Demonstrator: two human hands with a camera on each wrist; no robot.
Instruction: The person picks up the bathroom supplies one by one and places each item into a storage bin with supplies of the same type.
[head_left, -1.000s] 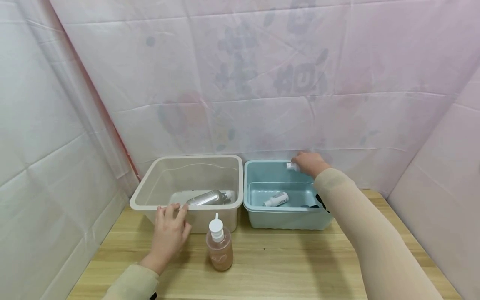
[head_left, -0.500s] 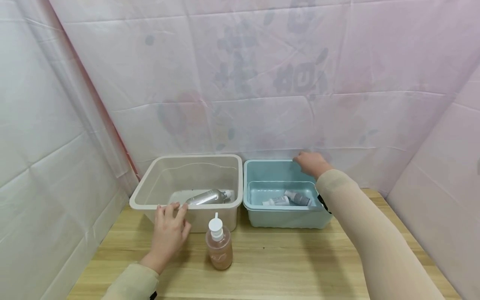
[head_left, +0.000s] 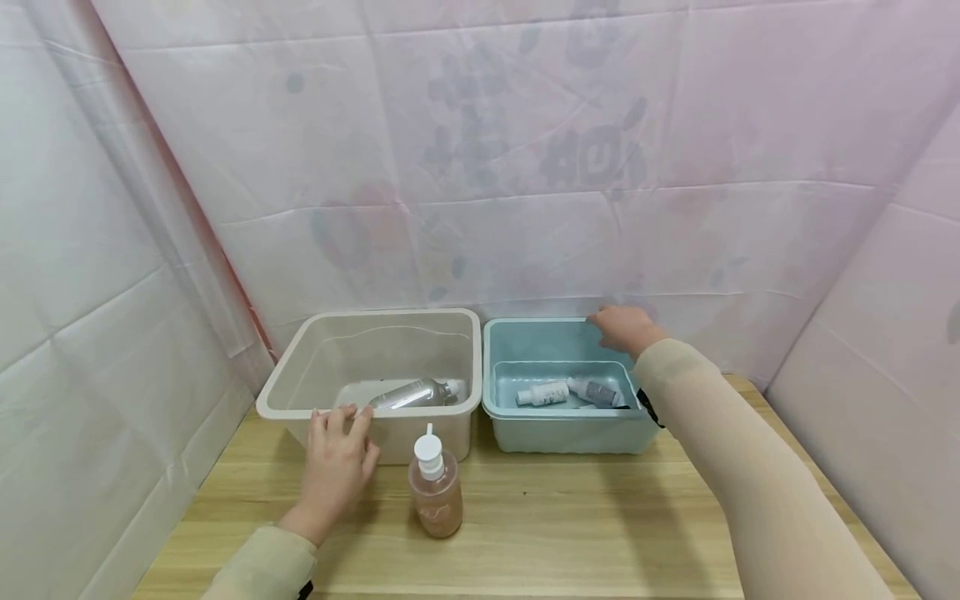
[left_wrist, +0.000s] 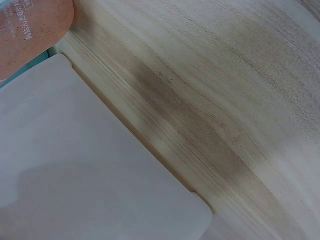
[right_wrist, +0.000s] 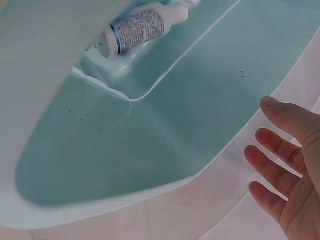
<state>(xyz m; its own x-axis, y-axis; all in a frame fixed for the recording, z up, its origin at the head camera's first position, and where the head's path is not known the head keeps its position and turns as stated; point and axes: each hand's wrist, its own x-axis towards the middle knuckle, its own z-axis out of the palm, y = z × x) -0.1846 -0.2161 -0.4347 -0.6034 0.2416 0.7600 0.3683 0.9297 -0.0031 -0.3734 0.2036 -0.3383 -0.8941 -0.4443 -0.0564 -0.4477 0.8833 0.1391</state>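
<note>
My left hand [head_left: 337, 458] rests its fingertips on the front rim of a beige plastic bin [head_left: 382, 437]. Inside that bin a clear bottle [head_left: 412, 394] lies on its side. Over the back right rim of a light blue bin [head_left: 570, 435], my right hand [head_left: 626, 327] holds nothing; in the right wrist view its fingers [right_wrist: 272, 165] are loosely bent and spread. Two small bottles lie in the blue bin, a white bottle [head_left: 543, 393] and a greyish bottle [head_left: 596, 392] with a printed label. Just right of my left hand stands a pump bottle [head_left: 437, 504] of pinkish liquid.
Both bins stand side by side on a wood-grain table [head_left: 555, 533], close to a pale printed curtain [head_left: 510, 242] at the back. More curtain hangs at the left and right. Part of a dark thing [head_left: 621, 407] shows at the blue bin's right end.
My right hand has let go of the small greyish bottle, which dropped into the blue bin beside the white bottle. The white bottle has shifted slightly. My left hand stays on the beige rim.
</note>
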